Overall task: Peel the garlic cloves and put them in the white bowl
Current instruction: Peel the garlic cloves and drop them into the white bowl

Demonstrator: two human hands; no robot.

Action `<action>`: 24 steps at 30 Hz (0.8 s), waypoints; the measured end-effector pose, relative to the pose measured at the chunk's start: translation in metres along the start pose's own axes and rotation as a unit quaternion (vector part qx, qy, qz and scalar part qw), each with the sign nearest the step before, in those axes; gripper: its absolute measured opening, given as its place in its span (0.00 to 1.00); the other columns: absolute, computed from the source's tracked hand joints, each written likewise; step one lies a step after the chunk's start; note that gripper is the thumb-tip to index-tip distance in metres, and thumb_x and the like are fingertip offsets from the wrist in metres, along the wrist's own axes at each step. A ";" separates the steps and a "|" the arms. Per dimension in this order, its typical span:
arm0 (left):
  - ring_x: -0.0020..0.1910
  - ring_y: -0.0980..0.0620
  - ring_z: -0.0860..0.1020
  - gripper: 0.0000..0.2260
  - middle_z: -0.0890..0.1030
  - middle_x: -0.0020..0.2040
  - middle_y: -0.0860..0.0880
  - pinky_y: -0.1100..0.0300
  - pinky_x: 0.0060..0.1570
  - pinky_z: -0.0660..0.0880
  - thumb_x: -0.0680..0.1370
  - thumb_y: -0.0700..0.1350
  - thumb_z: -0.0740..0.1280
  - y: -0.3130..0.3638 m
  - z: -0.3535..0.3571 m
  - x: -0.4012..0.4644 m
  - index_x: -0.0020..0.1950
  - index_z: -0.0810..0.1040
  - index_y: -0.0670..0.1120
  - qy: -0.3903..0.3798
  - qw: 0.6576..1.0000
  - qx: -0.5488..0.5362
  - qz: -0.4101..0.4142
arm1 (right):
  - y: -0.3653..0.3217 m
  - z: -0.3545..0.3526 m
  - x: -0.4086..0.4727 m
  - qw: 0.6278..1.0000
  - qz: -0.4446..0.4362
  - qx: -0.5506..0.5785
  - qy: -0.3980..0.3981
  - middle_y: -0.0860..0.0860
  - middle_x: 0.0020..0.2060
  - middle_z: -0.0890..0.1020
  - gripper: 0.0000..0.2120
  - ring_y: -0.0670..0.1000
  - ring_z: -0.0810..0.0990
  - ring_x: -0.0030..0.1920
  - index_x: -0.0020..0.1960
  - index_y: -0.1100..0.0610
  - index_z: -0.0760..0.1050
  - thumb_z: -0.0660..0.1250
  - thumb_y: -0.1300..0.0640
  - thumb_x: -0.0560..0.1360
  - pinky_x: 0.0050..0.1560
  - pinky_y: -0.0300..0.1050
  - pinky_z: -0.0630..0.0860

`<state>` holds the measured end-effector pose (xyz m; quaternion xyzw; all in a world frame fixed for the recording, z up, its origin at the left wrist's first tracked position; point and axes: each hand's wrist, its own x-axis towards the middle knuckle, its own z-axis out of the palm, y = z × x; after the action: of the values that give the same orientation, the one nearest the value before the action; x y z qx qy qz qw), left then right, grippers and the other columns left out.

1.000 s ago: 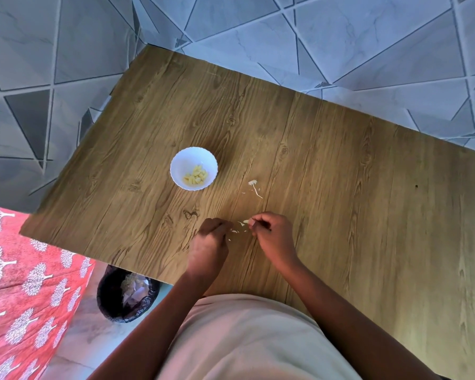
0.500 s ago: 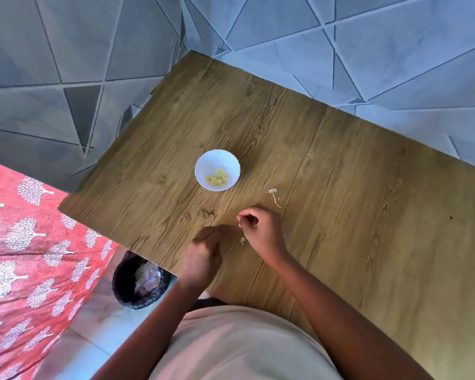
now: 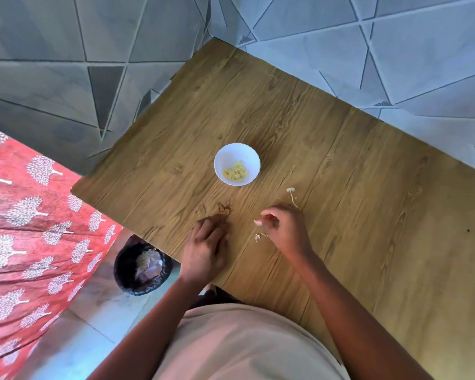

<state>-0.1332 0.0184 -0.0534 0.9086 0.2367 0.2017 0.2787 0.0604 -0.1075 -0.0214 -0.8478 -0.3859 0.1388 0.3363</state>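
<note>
A white bowl (image 3: 237, 152) with several peeled yellowish garlic cloves (image 3: 236, 171) stands on the wooden table (image 3: 340, 174). My right hand (image 3: 285, 229) hovers near the table's front edge and pinches a small pale garlic clove (image 3: 257, 222) between thumb and fingertips. Bits of garlic skin (image 3: 259, 236) lie just below that hand. My left hand (image 3: 207, 242) rests on the table to the left with its fingers curled under; what it holds, if anything, is hidden. A dry garlic stem (image 3: 291, 194) lies beyond the right hand.
A black bin (image 3: 143, 266) with peel waste stands on the floor below the table's front left edge. A red patterned cloth (image 3: 25, 229) covers something at the left. Grey tiled walls border the table at the back.
My hands have drawn apart: the left moved left toward the table edge, the right stayed with the clove. Skin bits now lie exposed between them. The camera turned left.
</note>
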 end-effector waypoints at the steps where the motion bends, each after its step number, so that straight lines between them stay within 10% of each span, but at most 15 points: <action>1: 0.58 0.42 0.78 0.09 0.80 0.64 0.46 0.49 0.57 0.77 0.78 0.39 0.71 0.000 0.000 0.000 0.57 0.84 0.41 0.002 1.000 -0.001 -0.003 | -0.002 0.002 -0.001 1.000 0.002 -0.006 -0.008 0.50 0.39 0.84 0.07 0.51 0.81 0.41 0.46 0.58 0.84 0.80 0.61 0.70 0.42 0.47 0.81; 10: 0.58 0.43 0.79 0.08 0.82 0.62 0.46 0.48 0.57 0.77 0.79 0.38 0.70 0.001 0.000 -0.002 0.57 0.84 0.39 0.032 0.999 -0.017 -0.016 | -0.040 0.017 0.018 0.999 -0.031 0.015 -0.008 0.48 0.40 0.87 0.05 0.41 0.81 0.38 0.47 0.58 0.86 0.77 0.65 0.72 0.43 0.33 0.78; 16: 0.55 0.42 0.77 0.10 0.81 0.59 0.44 0.49 0.57 0.76 0.78 0.36 0.68 0.002 -0.003 -0.001 0.58 0.82 0.38 0.063 0.996 -0.011 -0.066 | -0.056 0.036 0.046 0.998 -0.017 0.052 -0.038 0.54 0.43 0.88 0.11 0.49 0.87 0.44 0.49 0.63 0.86 0.68 0.73 0.74 0.49 0.49 0.84; 24: 0.62 0.42 0.78 0.14 0.81 0.65 0.47 0.47 0.61 0.75 0.77 0.35 0.72 -0.012 0.000 -0.005 0.62 0.83 0.41 0.000 0.999 -0.009 0.031 | -0.026 0.014 0.000 0.992 0.061 0.026 0.107 0.52 0.46 0.86 0.11 0.49 0.85 0.46 0.52 0.60 0.85 0.71 0.71 0.74 0.48 0.42 0.82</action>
<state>-0.1407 0.0249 -0.0620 0.9130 0.2063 0.2122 0.2807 0.0395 -0.0886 -0.0143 -0.8705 -0.2916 0.0779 0.3887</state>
